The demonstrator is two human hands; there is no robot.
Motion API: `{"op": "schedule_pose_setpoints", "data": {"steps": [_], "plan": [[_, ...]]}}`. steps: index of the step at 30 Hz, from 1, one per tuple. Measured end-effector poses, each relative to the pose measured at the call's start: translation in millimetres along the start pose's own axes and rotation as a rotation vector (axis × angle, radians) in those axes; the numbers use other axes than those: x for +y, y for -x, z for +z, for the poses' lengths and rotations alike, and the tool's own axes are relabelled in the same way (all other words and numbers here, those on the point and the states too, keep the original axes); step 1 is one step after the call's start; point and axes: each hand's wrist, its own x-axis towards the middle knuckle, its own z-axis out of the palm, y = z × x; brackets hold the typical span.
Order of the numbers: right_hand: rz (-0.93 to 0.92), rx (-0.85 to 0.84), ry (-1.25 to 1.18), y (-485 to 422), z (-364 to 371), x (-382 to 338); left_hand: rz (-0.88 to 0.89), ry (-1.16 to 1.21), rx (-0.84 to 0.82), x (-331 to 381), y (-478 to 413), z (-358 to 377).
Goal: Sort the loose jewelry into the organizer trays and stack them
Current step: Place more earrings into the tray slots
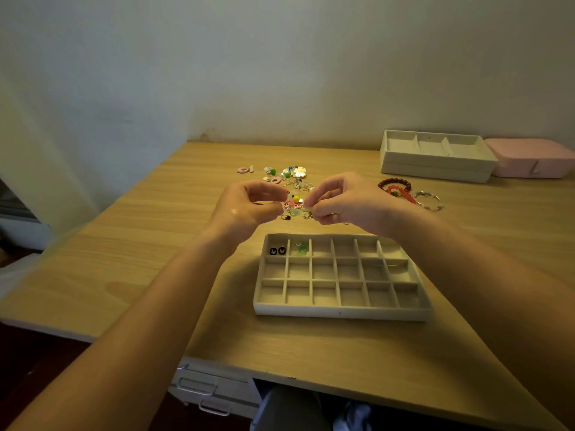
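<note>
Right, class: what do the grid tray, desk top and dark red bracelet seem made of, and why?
Grid tray: likely fabric over board; matte grey, no shine. Desk top: wood or laminate; grain lines. Dark red bracelet: round beads; glass or plastic, unclear.

1. A shallow grey felt grid tray [340, 313] lies on the light wooden desk [149, 244], near its front edge.
2. In the tray's back row, a pair of round black butterfly studs [278, 250] sits in the leftmost compartment. A small green earring pair [301, 247] lies in the next one to the right.
3. Behind the tray lies a scattered pile of mixed loose jewelry [292, 175], and to its right a cluster of red beaded bracelets [396, 187].
4. Two stacked grey felt trays [435, 170] stand at the back right, with a pink rectangular box [535, 164] just beside them on the right.
5. Between the grid tray and the pile, the left hand [249, 206] and right hand [345, 200] pinch a small tangled jewelry piece [294, 207].
</note>
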Motion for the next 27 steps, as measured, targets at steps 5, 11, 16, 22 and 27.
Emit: {"op": "schedule_pose_setpoints", "data": {"steps": [5,11,16,22,27], "plan": [[0.008,-0.064,0.136,1.4,2.5,2.4,-0.026,0.040,0.070,0.6,-3.0,-1.2],[0.002,-0.076,0.251,4.5,6.5,7.0,-0.129,0.176,0.080,1.6,-4.0,-1.7],[-0.009,-0.055,0.265,0.6,10.0,12.5,-0.151,0.209,0.083,2.7,-6.3,-0.8],[-0.041,-0.040,0.341,0.4,13.8,12.4,-0.102,0.031,0.059,2.2,-9.8,0.1],[-0.069,0.002,0.323,1.2,17.8,15.6,-0.110,-0.007,0.051,-1.0,-10.3,-2.9]]}}
